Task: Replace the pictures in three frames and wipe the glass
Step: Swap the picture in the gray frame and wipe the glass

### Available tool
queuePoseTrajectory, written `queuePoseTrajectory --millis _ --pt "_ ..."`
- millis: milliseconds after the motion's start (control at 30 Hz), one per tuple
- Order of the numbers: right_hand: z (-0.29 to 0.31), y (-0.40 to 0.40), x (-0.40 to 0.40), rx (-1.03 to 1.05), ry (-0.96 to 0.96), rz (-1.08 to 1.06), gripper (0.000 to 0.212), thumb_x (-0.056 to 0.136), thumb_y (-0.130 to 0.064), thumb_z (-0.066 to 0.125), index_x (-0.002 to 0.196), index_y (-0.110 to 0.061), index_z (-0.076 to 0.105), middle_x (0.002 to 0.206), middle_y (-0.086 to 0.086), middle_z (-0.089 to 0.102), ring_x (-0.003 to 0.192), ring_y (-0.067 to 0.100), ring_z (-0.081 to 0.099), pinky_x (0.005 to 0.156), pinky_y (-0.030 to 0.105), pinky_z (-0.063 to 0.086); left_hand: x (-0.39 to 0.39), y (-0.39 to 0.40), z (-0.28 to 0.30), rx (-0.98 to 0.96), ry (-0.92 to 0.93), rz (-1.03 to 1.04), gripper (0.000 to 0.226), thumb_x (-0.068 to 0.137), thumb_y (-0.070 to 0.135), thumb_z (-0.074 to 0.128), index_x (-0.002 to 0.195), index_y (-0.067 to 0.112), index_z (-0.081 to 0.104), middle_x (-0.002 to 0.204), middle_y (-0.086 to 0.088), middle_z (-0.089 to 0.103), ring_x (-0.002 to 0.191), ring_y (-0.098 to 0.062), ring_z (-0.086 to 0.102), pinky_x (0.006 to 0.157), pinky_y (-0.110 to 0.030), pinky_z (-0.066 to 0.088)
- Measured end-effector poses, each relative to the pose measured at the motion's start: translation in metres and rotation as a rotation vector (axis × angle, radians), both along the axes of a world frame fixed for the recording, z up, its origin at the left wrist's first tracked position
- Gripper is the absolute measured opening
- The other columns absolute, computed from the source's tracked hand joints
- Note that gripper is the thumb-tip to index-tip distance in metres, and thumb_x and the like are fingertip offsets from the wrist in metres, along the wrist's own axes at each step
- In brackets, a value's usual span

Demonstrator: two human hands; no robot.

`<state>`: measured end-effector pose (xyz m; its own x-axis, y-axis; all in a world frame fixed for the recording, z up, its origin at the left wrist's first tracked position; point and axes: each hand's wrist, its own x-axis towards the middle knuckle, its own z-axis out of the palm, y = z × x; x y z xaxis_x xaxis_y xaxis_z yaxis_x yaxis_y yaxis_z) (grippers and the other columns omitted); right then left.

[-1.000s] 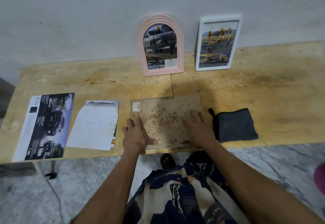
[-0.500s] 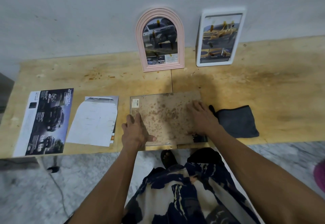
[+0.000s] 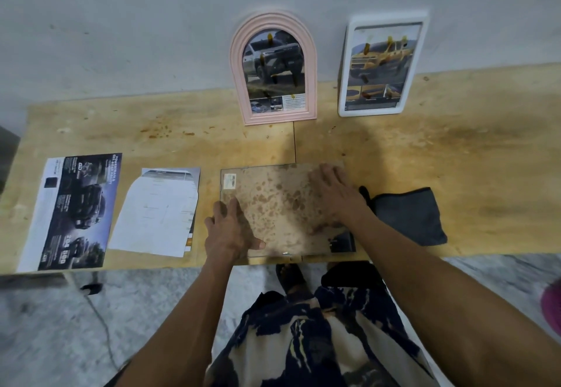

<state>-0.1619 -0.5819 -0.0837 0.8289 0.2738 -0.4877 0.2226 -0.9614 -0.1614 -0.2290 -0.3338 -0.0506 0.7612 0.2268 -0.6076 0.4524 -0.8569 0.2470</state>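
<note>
A frame lies face down near the table's front edge, its stained brown backing board up. My left hand rests flat on the board's near left corner, thumb spread. My right hand presses flat on its right side, fingers reaching the far right corner. A dark picture corner pokes out under the board at the near right. A pink arched frame and a white rectangular frame lean upright against the wall, each holding a car picture.
A grey cloth lies just right of the board. Left of it lie a pale sheet stack and a dark car brochure. The wooden table ends just below my hands; stone floor beneath.
My right hand slid from the board's near right part toward its far right corner, uncovering the dark picture corner. My left hand stayed on the near left corner.
</note>
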Motion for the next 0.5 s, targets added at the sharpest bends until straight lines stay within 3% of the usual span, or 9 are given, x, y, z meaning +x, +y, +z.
queuePoseTrajectory --millis 167,333,433,500 --pt "-0.003 -0.003 0.001 -0.008 0.141 0.0 0.126 0.07 -0.056 0.079 0.152 -0.034 -0.014 0.16 -0.006 -0.023 0.148 0.028 -0.015 0.112 0.056 0.03 0.001 0.001 -0.001 -0.013 -0.002 0.024 0.123 0.058 0.042 0.094 0.153 0.027 0.017 0.157 -0.008 0.009 0.136 -0.044 0.022 0.1 -0.056 0.041" --pt "-0.001 -0.002 -0.002 -0.031 0.148 0.007 0.14 0.057 -0.069 0.079 0.151 -0.034 -0.019 0.159 -0.007 -0.025 0.148 0.027 -0.016 0.113 0.056 0.026 0.001 -0.001 -0.002 -0.017 -0.015 0.039 0.127 0.057 0.043 0.094 0.154 0.026 0.015 0.158 -0.007 0.008 0.137 -0.042 0.022 0.101 -0.056 0.041" --pt "-0.004 -0.003 -0.006 -0.022 0.105 -0.015 0.136 0.06 -0.063 0.081 0.152 -0.033 -0.014 0.161 -0.008 -0.018 0.149 0.024 -0.014 0.112 0.057 0.028 0.001 -0.002 -0.003 -0.012 -0.012 0.046 0.127 0.054 0.042 0.095 0.153 0.027 0.017 0.156 -0.007 0.012 0.136 -0.042 0.022 0.1 -0.056 0.041" --pt "-0.005 -0.005 -0.012 -0.005 0.035 -0.005 0.127 0.059 -0.068 0.078 0.154 -0.03 0.002 0.163 -0.006 -0.002 0.149 0.022 -0.005 0.111 0.055 0.031 0.0 -0.002 -0.005 -0.007 -0.015 0.047 0.126 0.054 0.042 0.096 0.153 0.027 0.019 0.155 -0.006 0.013 0.136 -0.042 0.023 0.1 -0.056 0.042"
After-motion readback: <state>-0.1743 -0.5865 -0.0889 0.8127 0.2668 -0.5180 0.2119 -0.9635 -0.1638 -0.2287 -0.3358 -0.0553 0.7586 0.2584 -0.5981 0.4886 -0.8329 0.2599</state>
